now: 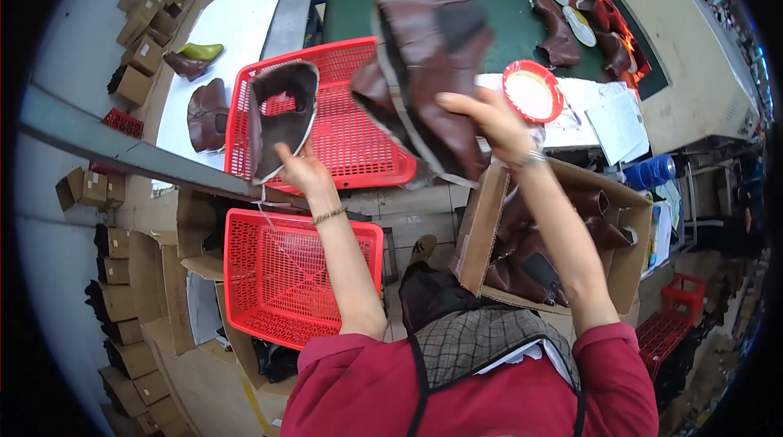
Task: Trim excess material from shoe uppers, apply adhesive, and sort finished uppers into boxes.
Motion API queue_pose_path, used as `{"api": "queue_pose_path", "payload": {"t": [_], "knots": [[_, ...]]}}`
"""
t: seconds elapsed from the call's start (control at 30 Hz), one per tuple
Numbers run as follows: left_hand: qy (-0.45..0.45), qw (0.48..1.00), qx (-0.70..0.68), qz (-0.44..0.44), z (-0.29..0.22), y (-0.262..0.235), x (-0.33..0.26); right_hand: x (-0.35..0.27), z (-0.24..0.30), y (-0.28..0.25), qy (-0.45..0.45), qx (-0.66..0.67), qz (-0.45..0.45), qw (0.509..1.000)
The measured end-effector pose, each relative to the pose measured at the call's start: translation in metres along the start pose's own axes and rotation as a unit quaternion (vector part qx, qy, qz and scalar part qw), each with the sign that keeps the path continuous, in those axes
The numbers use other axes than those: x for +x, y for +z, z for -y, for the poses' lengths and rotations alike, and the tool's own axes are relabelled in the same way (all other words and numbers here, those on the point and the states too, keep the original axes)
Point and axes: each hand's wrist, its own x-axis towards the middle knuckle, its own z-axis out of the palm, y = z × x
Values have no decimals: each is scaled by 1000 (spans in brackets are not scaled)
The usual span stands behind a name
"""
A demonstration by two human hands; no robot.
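Observation:
My left hand (303, 171) pinches the edge of a brown leather boot upper (285, 115), its dark lining facing up. That upper hangs over the left part of a red plastic basket (371, 173) at the table's near edge. In my right hand (494, 122) are brown boot uppers (440, 53) with dark elastic panels and pale edges, raised over the basket's right side. They are blurred and overlap, so I cannot tell how many I hold. Below my right forearm, a cardboard box (473, 245) contains several more brown boot uppers (522, 261).
A second red basket (281, 274) stands nearer me on the left. A red-rimmed bowl of white stuff (532, 93) sits right of the raised uppers. Brown boots (558, 33) lie on the green belt (355, 8); another upper (208, 115) rests on the white table (232, 33).

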Motion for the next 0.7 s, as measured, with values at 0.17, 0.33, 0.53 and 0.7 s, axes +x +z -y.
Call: {"api": "queue_pose_path", "payload": {"t": [0.17,0.33,0.53,0.7], "knots": [[-213,967,136,26,54,-73,33,91,-116,44,7,-124,-81,989],[-129,937,223,234,17,-80,-29,-18,-41,-33,-64,-199,69,975],[57,867,407,282,-50,-3,-127,-222,3,-234,126,-455,-8,882],[-215,563,417,681,27,85,-279,-328,-69,-298,471,-418,-215,747]]}}
